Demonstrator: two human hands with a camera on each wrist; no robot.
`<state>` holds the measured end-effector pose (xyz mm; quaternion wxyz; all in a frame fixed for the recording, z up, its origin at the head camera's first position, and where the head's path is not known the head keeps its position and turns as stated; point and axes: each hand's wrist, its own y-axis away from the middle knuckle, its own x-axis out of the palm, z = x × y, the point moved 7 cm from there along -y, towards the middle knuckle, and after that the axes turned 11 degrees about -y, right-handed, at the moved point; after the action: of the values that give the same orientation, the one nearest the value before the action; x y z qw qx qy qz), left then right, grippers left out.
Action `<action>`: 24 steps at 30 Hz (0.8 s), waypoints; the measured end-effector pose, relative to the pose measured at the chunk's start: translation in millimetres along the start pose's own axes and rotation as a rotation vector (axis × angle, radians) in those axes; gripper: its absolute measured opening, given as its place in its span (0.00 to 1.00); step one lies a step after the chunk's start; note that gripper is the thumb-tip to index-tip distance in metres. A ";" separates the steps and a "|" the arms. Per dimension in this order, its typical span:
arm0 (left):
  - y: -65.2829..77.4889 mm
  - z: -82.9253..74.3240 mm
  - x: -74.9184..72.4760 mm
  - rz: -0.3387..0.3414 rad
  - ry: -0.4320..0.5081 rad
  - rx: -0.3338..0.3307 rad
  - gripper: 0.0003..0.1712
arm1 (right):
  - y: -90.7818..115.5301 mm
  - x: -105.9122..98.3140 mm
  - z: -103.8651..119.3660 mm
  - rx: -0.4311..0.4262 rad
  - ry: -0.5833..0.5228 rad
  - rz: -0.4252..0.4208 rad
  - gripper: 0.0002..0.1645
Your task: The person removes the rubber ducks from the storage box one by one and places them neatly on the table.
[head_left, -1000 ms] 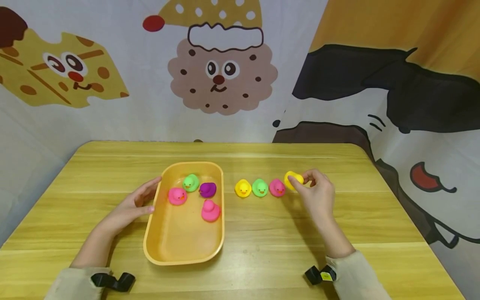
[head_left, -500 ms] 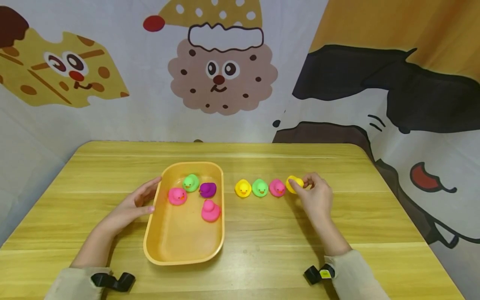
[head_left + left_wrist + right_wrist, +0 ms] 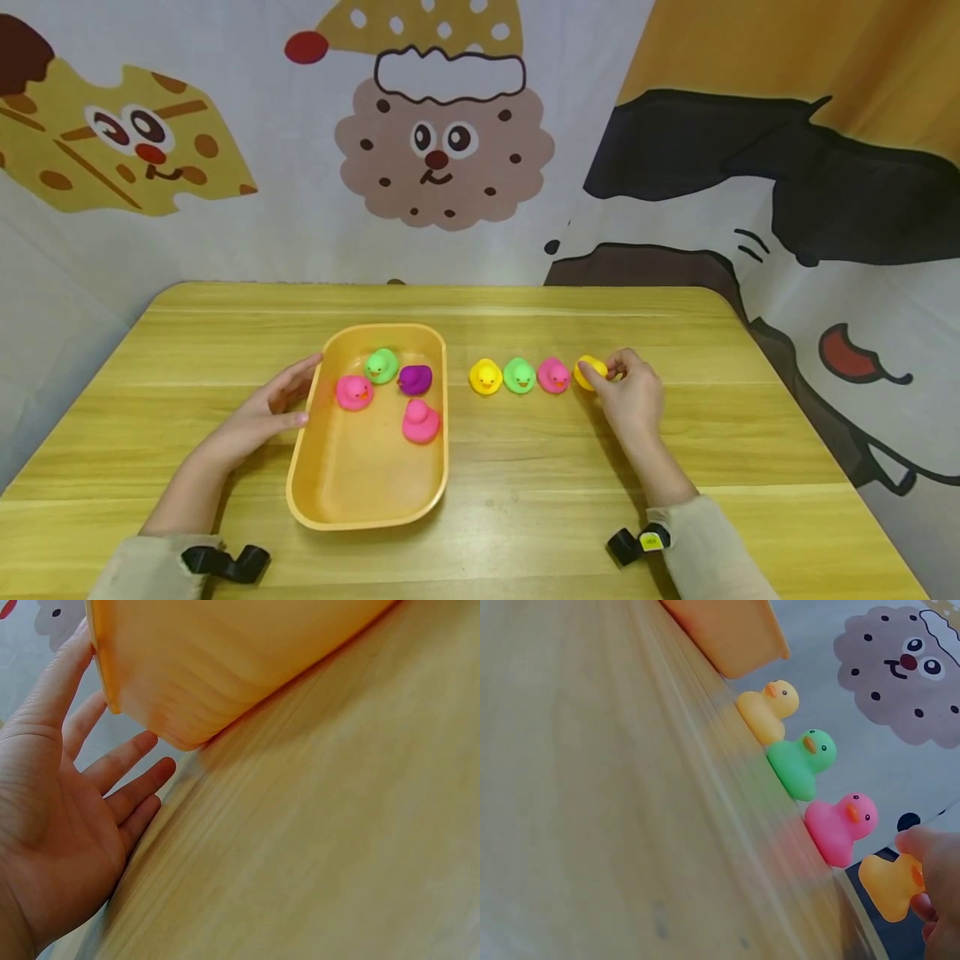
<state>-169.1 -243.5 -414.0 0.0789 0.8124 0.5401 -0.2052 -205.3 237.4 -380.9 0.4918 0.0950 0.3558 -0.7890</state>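
Observation:
My right hand (image 3: 636,402) pinches a yellow rubber duck (image 3: 886,886) between thumb and fingers, at the right end of a row. In the right wrist view this duck is partly hidden by the fingers and tilted. To its left stand a pink duck (image 3: 554,376), a green duck (image 3: 519,376) and another yellow duck (image 3: 486,377), side by side. My left hand (image 3: 258,414) touches the left side of an orange tray (image 3: 367,492), thumb and fingers spread. Inside the tray sit a green duck (image 3: 382,366), a purple duck (image 3: 415,380) and two pink ducks (image 3: 422,422).
The wooden table (image 3: 525,517) carries everything and ends at a rounded back edge. Behind it hangs a curtain (image 3: 285,242) printed with cartoon figures. Black camera mounts (image 3: 227,563) are worn at both wrists.
My right hand has lowered the yellow duck and drawn it slightly toward me, level with the row beside the pink duck. The left hand and the tray have stayed in place.

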 end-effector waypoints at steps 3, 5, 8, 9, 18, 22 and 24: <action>0.1 0.5 -0.4 0.001 0.000 0.001 0.42 | 0.2 1.6 -2.0 0.013 0.000 0.006 0.22; 0.1 0.3 -0.5 0.002 0.001 0.002 0.42 | 0.4 2.6 -2.9 0.016 0.000 0.010 0.22; 0.0 -0.6 -0.4 0.005 0.005 0.006 0.42 | 0.3 4.0 -4.7 0.019 0.003 0.020 0.22; -0.1 -1.0 -0.4 0.005 0.004 0.007 0.42 | 0.3 4.6 -5.4 0.021 0.004 0.023 0.22; -0.9 1.0 -0.7 0.006 -0.004 0.000 0.42 | 0.3 10.3 -13.6 0.068 0.000 0.080 0.23; -1.0 4.7 -1.1 0.004 -0.013 -0.027 0.42 | 1.4 10.7 -14.6 0.086 0.000 0.095 0.23; -0.8 5.2 -1.1 0.004 -0.016 -0.030 0.42 | 2.1 10.6 -15.1 0.099 0.001 0.100 0.23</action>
<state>-171.5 -245.9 -418.3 0.0957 0.8104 0.5410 -0.2036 -211.9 239.2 -398.3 0.5252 0.1374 0.3117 -0.7798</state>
